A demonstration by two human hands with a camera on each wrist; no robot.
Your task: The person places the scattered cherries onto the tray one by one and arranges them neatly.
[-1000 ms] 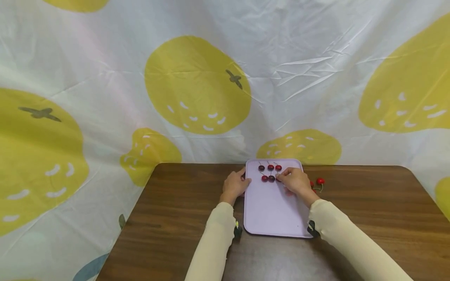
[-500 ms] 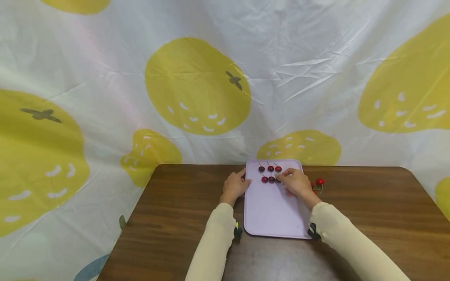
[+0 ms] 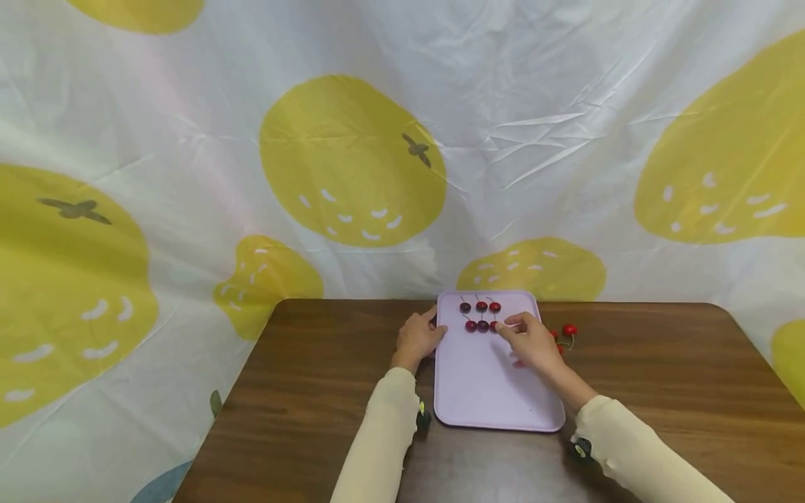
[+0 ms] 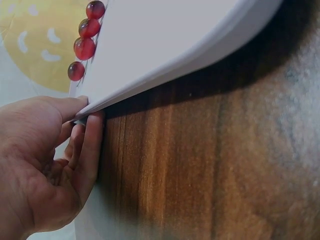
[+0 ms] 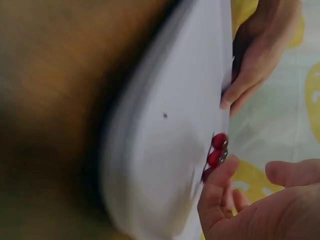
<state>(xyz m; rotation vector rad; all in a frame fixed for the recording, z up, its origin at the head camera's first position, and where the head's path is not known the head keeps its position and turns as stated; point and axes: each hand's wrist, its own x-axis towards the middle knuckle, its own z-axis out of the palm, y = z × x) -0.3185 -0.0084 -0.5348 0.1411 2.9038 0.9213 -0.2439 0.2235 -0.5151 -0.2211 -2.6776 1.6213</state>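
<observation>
Pale-lilac, rounded-rectangular tray (image 3: 484, 391): laid on the dark-brown, wood-grained surface (image 3: 314, 377). Right grip (image 3: 533, 342), bare hand: drawn back slightly within the last half second; thumb and forefinger parted, nothing held. Left grip (image 3: 418, 339): tray's left rim pinched between thumb and fingers. Glossy, round, dark-red stemmed cherry (image 3: 493, 326): newly uncovered, right end of the nearer row of three; that row is judged to be filled. Bright-red cherries (image 3: 569, 330): left on the surface, right of the tray. Farther row (image 3: 481, 307): three stemmed cherries, aligned. White, yellow-fruit-printed cloth (image 3: 352, 161): hung behind.
</observation>
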